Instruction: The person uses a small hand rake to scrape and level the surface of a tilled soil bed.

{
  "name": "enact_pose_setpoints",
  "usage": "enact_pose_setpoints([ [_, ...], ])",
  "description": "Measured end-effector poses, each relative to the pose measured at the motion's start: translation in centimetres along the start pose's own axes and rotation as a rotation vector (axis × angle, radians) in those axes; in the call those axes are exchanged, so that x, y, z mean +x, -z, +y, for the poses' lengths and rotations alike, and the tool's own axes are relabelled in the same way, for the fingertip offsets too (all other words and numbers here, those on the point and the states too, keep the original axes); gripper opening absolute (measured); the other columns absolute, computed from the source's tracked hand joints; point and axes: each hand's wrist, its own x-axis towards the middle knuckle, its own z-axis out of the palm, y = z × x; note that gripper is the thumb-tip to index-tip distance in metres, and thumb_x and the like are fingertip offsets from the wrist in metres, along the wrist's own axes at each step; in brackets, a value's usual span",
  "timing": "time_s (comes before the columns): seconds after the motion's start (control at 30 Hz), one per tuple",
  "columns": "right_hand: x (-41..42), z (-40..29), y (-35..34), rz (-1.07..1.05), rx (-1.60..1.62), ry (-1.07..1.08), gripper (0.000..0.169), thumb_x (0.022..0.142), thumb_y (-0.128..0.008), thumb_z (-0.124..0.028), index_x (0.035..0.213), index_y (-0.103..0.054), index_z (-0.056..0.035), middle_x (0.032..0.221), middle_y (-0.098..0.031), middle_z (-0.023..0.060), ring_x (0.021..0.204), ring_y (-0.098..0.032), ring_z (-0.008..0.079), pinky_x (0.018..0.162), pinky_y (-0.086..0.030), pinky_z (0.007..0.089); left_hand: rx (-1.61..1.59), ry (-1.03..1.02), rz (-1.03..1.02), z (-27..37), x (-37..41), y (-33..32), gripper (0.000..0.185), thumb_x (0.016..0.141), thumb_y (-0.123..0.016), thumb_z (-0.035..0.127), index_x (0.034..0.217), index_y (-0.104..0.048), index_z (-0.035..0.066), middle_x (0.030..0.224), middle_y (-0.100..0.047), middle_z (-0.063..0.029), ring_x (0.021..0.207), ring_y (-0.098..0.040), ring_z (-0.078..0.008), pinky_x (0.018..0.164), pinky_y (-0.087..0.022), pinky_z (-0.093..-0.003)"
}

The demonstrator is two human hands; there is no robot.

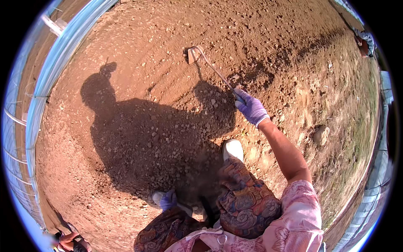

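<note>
My right hand [252, 107], in a purple knitted glove with a white cuff, grips the handle of a short hand hoe [217, 71]. Out ahead of me is its flat metal blade [193, 55], over loose brown soil [157, 69]. Whether the blade touches the ground is hard to tell. My left hand [168, 200], gloved in purple too, hangs low by my left shoe [157, 197]. Its fingers are partly in shadow, and I cannot make out whether they hold anything. My right shoe [233, 150], pale in colour, stands on the soil.
Blue-edged plastic sheeting [52, 67] of a greenhouse tunnel runs along the left. More sheeting [371, 195] lines the right rim. A large stone [321, 134] lies near dry grass [352, 148]. One person [365, 42] is far right, another [72, 241] at lower left.
</note>
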Motion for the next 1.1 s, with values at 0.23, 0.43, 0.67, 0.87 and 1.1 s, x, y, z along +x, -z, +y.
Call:
enact_pose_setpoints([
  [0.23,-1.6,6.7,9.1,0.477,-0.055,-0.25,0.043,0.084,-0.052,-0.007,0.125,-0.042,-0.0052,0.084,-0.052,-0.0022,0.067,-0.041,0.0055,0.064,-0.036,0.0148,0.022,-0.067,0.064,0.5,0.3,-0.1,0.025,0.08,-0.054,0.022,0.103,-0.058,0.015,0.084,-0.062,-0.0151,0.075,-0.059,-0.0325,0.067,-0.047,-0.0406],
  [0.43,1.7,6.1,13.7,0.37,0.119,-0.32,0.04,0.084,-0.053,-0.007,0.123,-0.045,-0.007,0.089,-0.054,-0.0034,0.07,-0.044,0.005,0.062,-0.039,0.0175,0.008,-0.094,0.077,1.3,0.3,0.2,0.023,0.08,-0.054,0.018,0.102,-0.059,0.014,0.083,-0.062,-0.0147,0.075,-0.059,-0.0313,0.067,-0.047,-0.0394],
  [0.67,-7.6,11.2,14.1,0.281,0.244,-0.309,0.046,0.082,-0.054,-0.001,0.126,-0.043,-0.007,0.104,-0.055,-0.0004,0.084,-0.049,0.0078,0.077,-0.041,0.02,-0.186,-0.035,0.13,0.6,0.1,-0.3,0.022,0.08,-0.054,0.019,0.1,-0.06,0.012,0.084,-0.062,-0.0143,0.078,-0.059,-0.0312,0.068,-0.047,-0.0385],
  [0.87,-9.4,13.3,14.3,0.455,0.281,-0.194,0.044,0.081,-0.055,-0.003,0.124,-0.044,-0.0044,0.107,-0.054,0.0013,0.087,-0.05,0.0084,0.077,-0.041,0.0207,0.009,-0.111,0.1,0.0,0.5,-0.4,0.022,0.08,-0.054,0.019,0.099,-0.061,0.012,0.086,-0.062,-0.0155,0.078,-0.058,-0.0323,0.069,-0.047,-0.0395],
  [1.1,-1.0,15.5,15.3,0.582,0.116,-0.21,0.038,0.083,-0.054,-0.016,0.121,-0.048,-0.0086,0.077,-0.055,-0.0014,0.064,-0.046,0.0095,0.057,-0.041,0.023,0.026,-0.111,0.08,0.6,0.6,-0.2,0.024,0.081,-0.054,0.019,0.103,-0.059,0.012,0.085,-0.062,-0.0159,0.074,-0.059,-0.0321,0.066,-0.047,-0.0393],
])
